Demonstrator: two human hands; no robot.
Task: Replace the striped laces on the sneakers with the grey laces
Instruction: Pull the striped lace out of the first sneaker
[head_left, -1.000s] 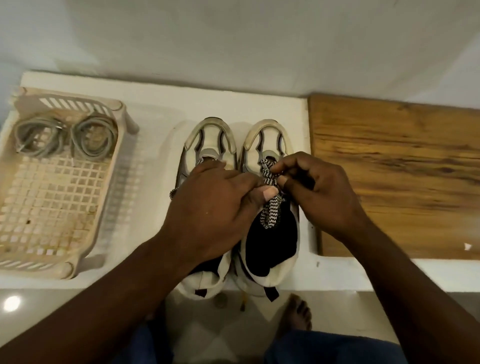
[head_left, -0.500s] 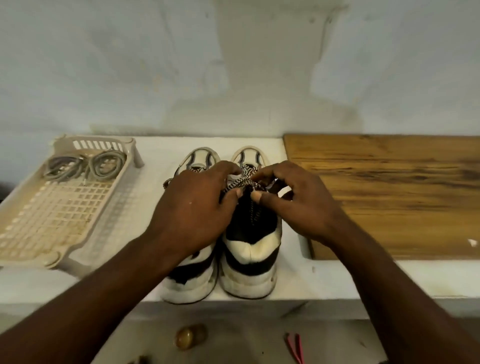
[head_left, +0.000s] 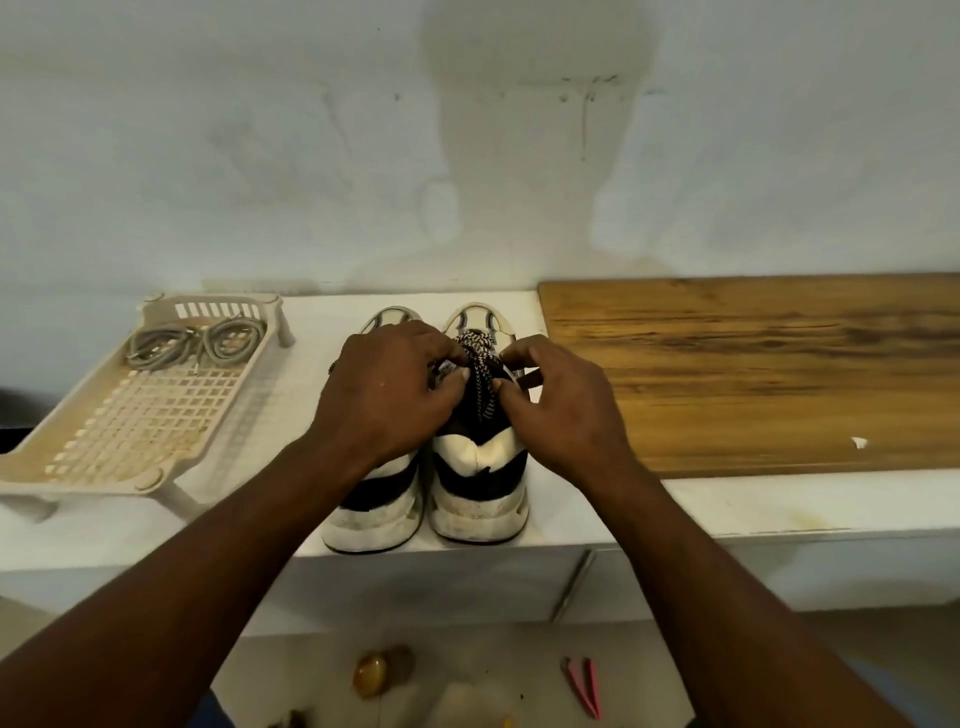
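Note:
Two white and black sneakers stand side by side on the white counter, heels toward me: the left sneaker (head_left: 371, 512) and the right sneaker (head_left: 480, 493). A black-and-white striped lace (head_left: 479, 364) runs over the right sneaker's tongue. My left hand (head_left: 387, 395) lies over the left sneaker and pinches the lace from the left. My right hand (head_left: 558, 410) pinches it from the right. Two coiled grey laces (head_left: 195, 340) lie at the far end of the beige basket (head_left: 78, 467).
A wooden board (head_left: 753, 374) lies on the counter (head_left: 727, 506) right of the sneakers. The wall rises close behind. Below the counter edge, small items lie on the floor, among them pink tweezers (head_left: 584, 686) and a round amber object (head_left: 371, 673).
The view has tilted up from a top-down look to a lower view from behind the heels. Both hands stay on the striped lace of the right sneaker.

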